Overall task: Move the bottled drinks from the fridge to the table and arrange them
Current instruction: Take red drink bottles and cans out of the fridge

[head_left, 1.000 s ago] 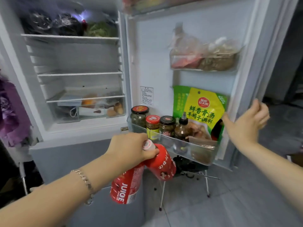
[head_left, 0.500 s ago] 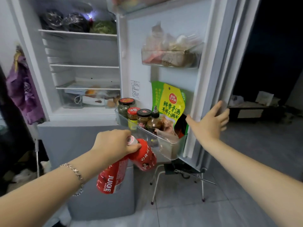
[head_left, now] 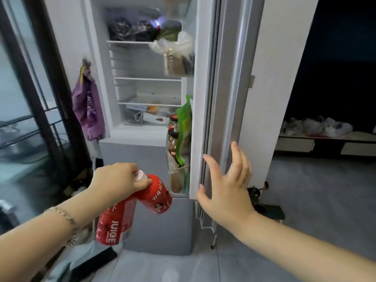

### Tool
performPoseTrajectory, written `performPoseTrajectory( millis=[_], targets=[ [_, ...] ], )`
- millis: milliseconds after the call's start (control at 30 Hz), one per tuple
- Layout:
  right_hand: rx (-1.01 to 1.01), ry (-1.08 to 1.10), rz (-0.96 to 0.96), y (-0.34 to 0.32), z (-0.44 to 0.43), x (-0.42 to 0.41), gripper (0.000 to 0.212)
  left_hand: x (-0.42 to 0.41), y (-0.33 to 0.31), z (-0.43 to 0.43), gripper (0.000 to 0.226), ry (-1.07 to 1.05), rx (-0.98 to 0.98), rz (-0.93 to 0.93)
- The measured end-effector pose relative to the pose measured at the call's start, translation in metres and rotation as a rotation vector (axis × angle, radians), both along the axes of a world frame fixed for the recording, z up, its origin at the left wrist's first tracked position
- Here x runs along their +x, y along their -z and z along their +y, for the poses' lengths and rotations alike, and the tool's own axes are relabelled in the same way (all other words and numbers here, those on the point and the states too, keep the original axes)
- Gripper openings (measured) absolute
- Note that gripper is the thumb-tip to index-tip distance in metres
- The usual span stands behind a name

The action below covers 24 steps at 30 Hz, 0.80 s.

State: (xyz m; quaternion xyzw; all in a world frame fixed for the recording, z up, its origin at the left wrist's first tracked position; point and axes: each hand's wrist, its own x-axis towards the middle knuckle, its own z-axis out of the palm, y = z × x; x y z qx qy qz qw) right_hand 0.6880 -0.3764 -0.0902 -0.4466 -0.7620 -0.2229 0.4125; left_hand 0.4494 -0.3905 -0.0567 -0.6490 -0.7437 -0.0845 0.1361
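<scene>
Closest to me, low on the left, my left grip is curled tight round the necks of two red juice bottles. They hang from it in the air, in front of the grey lower part of the fridge. One bottle says JUICE on it, and the other tips out to the right. A thin bracelet sits on that wrist. My right grip holds nothing. Its fingers are straight and spread, right at the edge of the fridge door; I cannot tell if it touches. The door stands partly open. On its low shelf I see brown jars and a green bag. Further in, the fridge has white shelves, a clear drawer with food in it, and dark bags on the top shelf. A purple bag hangs on the wall left of the fridge. Far off on the right, pale plastic bags lie on a low desk in a dark room.
</scene>
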Motion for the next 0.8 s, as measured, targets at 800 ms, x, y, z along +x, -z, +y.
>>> performPoseTrajectory(
  millis=[800],
  targets=[
    [0.484, -0.381, -0.453, -0.037, 0.197, -0.434, 0.033, -0.328, -0.004, 0.004, 0.042, -0.339, -0.071, 0.044]
  ],
)
